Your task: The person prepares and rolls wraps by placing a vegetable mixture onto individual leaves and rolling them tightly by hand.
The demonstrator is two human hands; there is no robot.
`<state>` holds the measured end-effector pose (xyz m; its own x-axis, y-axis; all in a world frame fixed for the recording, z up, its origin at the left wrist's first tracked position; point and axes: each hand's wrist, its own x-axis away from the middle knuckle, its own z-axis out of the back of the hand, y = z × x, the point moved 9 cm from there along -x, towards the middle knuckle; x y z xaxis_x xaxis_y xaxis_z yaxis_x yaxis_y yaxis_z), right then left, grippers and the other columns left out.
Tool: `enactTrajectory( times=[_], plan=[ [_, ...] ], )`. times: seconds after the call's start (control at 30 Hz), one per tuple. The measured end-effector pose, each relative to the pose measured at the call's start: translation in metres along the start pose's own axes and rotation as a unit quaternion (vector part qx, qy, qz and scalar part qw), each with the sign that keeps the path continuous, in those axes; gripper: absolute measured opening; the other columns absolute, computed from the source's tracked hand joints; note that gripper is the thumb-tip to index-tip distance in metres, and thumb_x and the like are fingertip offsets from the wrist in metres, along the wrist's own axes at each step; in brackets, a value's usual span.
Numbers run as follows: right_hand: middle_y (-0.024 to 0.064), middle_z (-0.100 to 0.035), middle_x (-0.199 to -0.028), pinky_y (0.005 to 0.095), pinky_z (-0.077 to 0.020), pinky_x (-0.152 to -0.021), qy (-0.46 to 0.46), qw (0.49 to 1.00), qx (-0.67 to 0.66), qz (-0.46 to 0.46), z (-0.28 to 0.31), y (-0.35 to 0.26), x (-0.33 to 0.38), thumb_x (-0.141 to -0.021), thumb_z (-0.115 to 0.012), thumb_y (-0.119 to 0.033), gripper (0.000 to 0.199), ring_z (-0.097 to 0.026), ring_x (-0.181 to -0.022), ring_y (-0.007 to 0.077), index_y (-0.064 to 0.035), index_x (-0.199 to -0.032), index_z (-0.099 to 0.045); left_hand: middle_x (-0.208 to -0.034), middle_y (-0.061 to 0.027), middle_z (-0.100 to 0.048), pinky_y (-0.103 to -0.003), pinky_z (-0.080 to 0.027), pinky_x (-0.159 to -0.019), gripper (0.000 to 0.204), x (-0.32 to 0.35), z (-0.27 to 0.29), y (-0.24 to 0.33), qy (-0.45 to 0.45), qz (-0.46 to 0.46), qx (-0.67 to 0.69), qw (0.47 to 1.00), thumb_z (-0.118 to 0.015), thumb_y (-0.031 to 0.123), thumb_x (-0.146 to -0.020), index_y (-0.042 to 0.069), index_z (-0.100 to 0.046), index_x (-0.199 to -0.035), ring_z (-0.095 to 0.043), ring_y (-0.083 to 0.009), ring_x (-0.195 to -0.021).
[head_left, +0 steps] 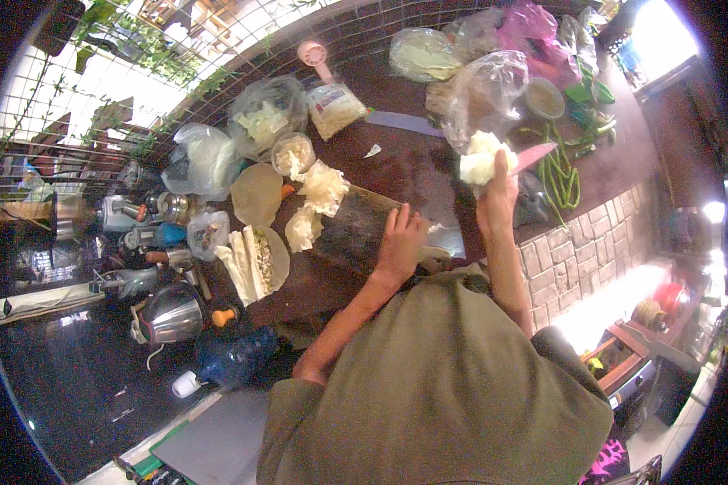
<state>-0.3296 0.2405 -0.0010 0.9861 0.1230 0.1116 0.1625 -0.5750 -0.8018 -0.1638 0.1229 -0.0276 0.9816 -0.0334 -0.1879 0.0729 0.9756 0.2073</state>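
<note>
Holding white lump clamped in our right hand; pink blade points lengthwise rightward from grip; our left hand, unclosed, leftward over board.

Left hand low, palm down, loosely spread; right hand higher and farther forward, curled in a grip

The white, bumpy lump is up above the counter, held in the right hand. The pink knife sticks out beside it, pointing right. The dark board lies flat under the left hand.
</note>
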Motion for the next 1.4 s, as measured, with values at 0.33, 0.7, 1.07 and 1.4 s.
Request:
enactTrajectory(
  times=[0.33, 0.7, 1.07, 1.4],
  plan=[
    [0.0045, -0.069, -0.113, 0.0306, -0.0542, -0.08, 0.046, 0.999, 0.014, -0.003, 0.023, -0.01, -0.002, -0.103, -0.062, -0.036, 0.041, -0.067, -0.096, 0.0147, -0.0033, -0.128, -0.059, -0.095, -0.0141, -0.061, -0.045, -0.052, -0.085, 0.013, -0.008, 0.016, -0.023, 0.058, 0.016, 0.129, 0.99, -0.063, 0.005, -0.083, 0.005, -0.061, -0.096, -0.062, -0.0342, -0.101],
    [0.0056, -0.07, -0.114, 0.0313, -0.0555, -0.081, 0.048, 0.998, 0.03, -0.018, 0.035, 0.003, 0.001, -0.104, -0.06, -0.037, 0.043, -0.068, -0.096, 0.0158, -0.0028, -0.13, -0.057, -0.119, -0.0221, -0.065, -0.043, -0.049, -0.098, 0.043, -0.04, 0.208, -0.291, 0.251, 0.281, 0.054, 0.925, -0.079, 0.011, -0.083, -0.001, -0.059, -0.12, -0.063, -0.0348, -0.114],
    [0.0167, -0.062, -0.134, 0.0398, -0.0536, -0.102, -0.196, 0.939, -0.085, -0.268, -0.074, 0.007, 0.066, -0.105, -0.047, -0.051, 0.066, -0.065, -0.117, 0.0267, 0.0028, -0.143, -0.044, -0.147, -0.0177, -0.052, -0.041, -0.039, -0.115, 0.089, -0.085, 0.151, -0.029, 0.077, -0.01, 0.418, 0.905, -0.083, 0.046, -0.082, -0.001, -0.042, -0.146, -0.05, -0.0292, -0.137],
    [0.0112, -0.059, -0.125, 0.0348, -0.0481, -0.101, -0.301, 0.903, 0.099, -0.29, -0.098, 0.011, 0.072, -0.106, -0.042, -0.054, 0.065, -0.059, -0.113, 0.0197, -0.0001, -0.142, -0.042, -0.122, -0.0118, -0.059, -0.034, -0.053, -0.093, 0.051, -0.04, 0.097, -0.068, 0.227, 0.224, 0.732, 0.602, -0.063, 0.037, -0.1, 0.003, -0.047, -0.134, -0.062, -0.0204, -0.109]
  ],
)
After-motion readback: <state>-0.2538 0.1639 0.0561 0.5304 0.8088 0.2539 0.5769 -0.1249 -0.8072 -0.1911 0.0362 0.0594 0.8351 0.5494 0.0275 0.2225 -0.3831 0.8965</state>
